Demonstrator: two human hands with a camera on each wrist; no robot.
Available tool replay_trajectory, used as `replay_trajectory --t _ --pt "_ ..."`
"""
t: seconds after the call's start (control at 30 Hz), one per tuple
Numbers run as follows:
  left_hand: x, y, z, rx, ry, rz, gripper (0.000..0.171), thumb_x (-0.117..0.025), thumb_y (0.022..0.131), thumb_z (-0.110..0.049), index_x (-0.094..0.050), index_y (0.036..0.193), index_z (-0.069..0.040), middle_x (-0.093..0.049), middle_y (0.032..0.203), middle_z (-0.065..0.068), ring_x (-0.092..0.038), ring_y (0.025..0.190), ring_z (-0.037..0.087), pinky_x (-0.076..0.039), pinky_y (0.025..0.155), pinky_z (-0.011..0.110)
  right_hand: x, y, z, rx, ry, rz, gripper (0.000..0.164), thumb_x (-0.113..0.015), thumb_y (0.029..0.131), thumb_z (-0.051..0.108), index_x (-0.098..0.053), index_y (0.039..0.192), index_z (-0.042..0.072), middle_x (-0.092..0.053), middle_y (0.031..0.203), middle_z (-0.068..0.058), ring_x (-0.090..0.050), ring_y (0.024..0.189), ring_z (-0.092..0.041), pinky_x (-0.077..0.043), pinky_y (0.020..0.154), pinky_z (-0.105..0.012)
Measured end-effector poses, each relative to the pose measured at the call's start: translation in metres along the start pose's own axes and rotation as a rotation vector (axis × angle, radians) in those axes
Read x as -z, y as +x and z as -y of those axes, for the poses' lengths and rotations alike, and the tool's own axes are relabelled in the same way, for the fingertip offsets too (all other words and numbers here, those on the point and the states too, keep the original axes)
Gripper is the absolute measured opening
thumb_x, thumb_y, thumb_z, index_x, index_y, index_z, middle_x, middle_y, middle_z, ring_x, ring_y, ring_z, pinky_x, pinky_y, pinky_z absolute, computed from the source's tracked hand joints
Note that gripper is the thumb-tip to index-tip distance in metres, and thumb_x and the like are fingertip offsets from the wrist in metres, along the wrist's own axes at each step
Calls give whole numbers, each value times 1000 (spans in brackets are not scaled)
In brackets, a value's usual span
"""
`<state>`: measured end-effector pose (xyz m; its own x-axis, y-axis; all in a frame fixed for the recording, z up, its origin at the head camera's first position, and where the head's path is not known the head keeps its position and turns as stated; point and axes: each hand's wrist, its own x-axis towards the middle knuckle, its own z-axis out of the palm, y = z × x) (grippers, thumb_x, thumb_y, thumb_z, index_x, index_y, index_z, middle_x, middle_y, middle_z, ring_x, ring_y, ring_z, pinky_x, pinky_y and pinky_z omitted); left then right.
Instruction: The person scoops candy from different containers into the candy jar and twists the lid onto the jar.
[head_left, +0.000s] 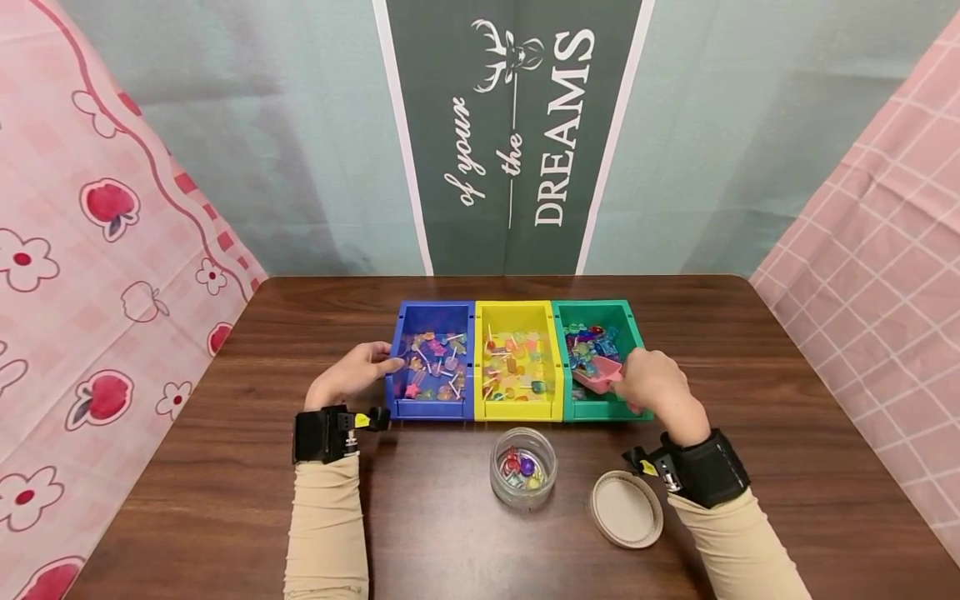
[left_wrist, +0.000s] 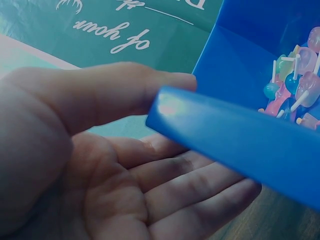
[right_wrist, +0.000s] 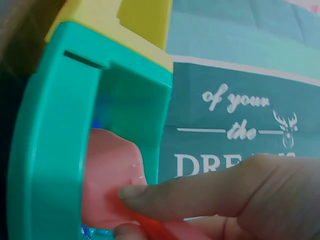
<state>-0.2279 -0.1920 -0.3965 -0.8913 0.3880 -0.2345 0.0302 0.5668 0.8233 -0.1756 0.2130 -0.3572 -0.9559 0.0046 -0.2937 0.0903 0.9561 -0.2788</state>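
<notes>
My right hand (head_left: 651, 382) grips the handle of a pink scoop (head_left: 597, 375), whose bowl is inside the green bin (head_left: 606, 410) among blue, green and red clear pieces (head_left: 588, 342). In the right wrist view the thumb presses on the scoop (right_wrist: 110, 175). At the left, my left hand (head_left: 362, 368) holds the side of the blue bin (head_left: 431, 410). Its thumb lies over the bin's edge (left_wrist: 225, 122) while the fingers extend along the outside. Small lollipop-shaped and star-shaped pieces (head_left: 438, 358) lie in the blue bin.
Between those bins stands a yellow bin (head_left: 519, 411) with more small candy-like pieces. A clear round jar (head_left: 523, 500) with several coloured pieces sits in front of it. A round whitish lid (head_left: 626, 510) lies right of the jar on the brown wooden table (head_left: 442, 542).
</notes>
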Motion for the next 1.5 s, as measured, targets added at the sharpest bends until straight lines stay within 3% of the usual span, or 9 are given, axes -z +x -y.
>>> replay_trajectory --t 0.43,0.8,1.17,1.33,1.5 --pt "-2 0 1 -2 -1 -18 36 -48 97 -17 -53 117 12 -64 106 30 -60 92 26 -47 92 53 0 5 -11 14 70 95 37 -65 82 21 -58 49 8 -52 43 0 -46 43 -14 -34 44 -26" --pt "0 1 1 -31 30 -17 33 -48 97 -15 -55 114 13 -65 102 30 -61 90 26 -48 89 51 -9 4 -17 85 71 86 40 -64 84 24 -64 48 7 -61 44 0 -49 40 -11 -38 46 -25" --pt "-1 0 1 -10 20 -9 35 -47 98 -16 -54 117 12 -64 105 31 -59 95 32 -47 91 52 -9 0 -25 109 135 40 26 -68 84 22 -72 67 2 -66 52 -3 -60 47 -16 -43 47 -24" --pt "0 -1 -1 -7 37 -10 35 -47 98 -16 -53 118 12 -64 105 29 -58 88 23 -48 83 42 -4 -2 -29 112 197 52 22 -69 83 17 -73 83 -5 -68 57 -6 -62 52 -18 -49 47 -23" --pt "0 0 -1 -20 50 -14 32 -47 98 -15 -55 114 11 -65 101 28 -54 79 14 -43 74 31 0 -3 -35 154 243 67 22 -68 84 15 -72 87 -7 -69 62 -9 -64 57 -17 -55 51 -25"
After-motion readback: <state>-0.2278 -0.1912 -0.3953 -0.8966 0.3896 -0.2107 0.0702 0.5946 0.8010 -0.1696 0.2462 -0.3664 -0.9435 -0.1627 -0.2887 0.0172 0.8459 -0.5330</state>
